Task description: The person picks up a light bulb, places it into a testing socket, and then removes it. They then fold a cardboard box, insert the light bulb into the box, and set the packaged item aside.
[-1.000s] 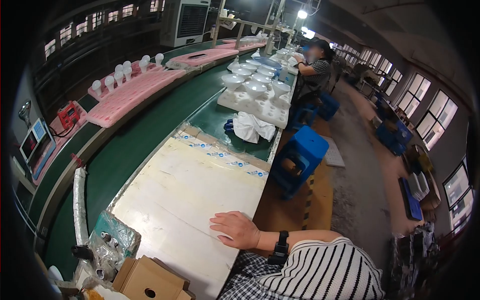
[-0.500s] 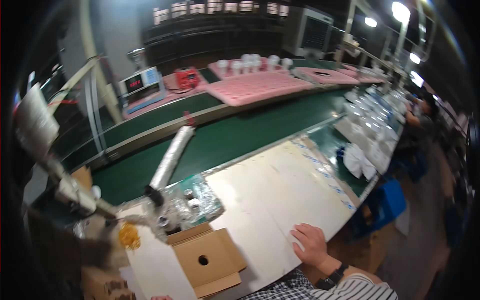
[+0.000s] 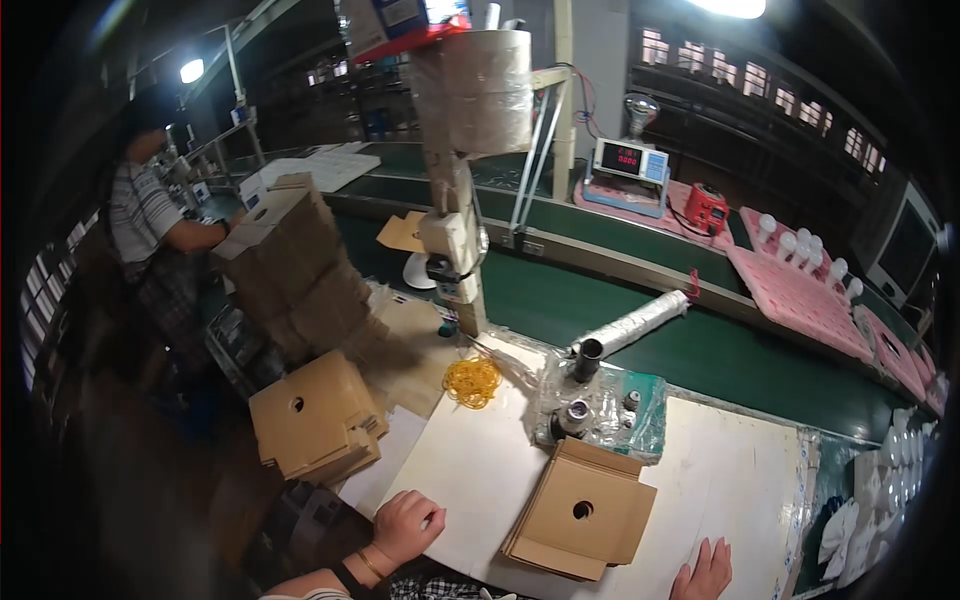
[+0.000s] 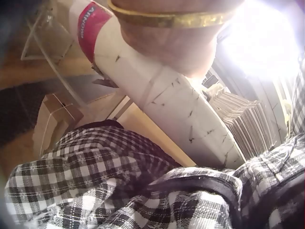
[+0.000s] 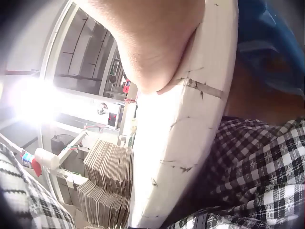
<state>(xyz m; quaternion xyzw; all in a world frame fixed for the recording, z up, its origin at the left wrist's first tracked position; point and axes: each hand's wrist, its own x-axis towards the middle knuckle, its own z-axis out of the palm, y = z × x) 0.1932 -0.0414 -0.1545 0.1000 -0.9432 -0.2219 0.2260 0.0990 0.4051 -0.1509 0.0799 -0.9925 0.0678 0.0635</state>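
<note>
My left hand rests at the front edge of the white work board, fingers loosely curled, holding nothing visible. My right hand lies on the board at the right with fingers extended. Between the hands is a stack of flat brown cardboard pieces, the top one with a round hole. In the left wrist view the wrist with a gold bangle leans on the board's edge. The heel of the right hand sits on the same edge in the right wrist view; its fingers are hidden there.
Yellow rubber bands lie beside a plastic-wrapped fixture. More cardboard pieces are stacked at the left, before a tall cardboard pile and another person. Behind runs a green conveyor, with a meter and bulbs beyond.
The head view has swung left, bringing the left hand, the rubber bands and the left cardboard stacks into sight. The right hand stays on the board, fingers extended.
</note>
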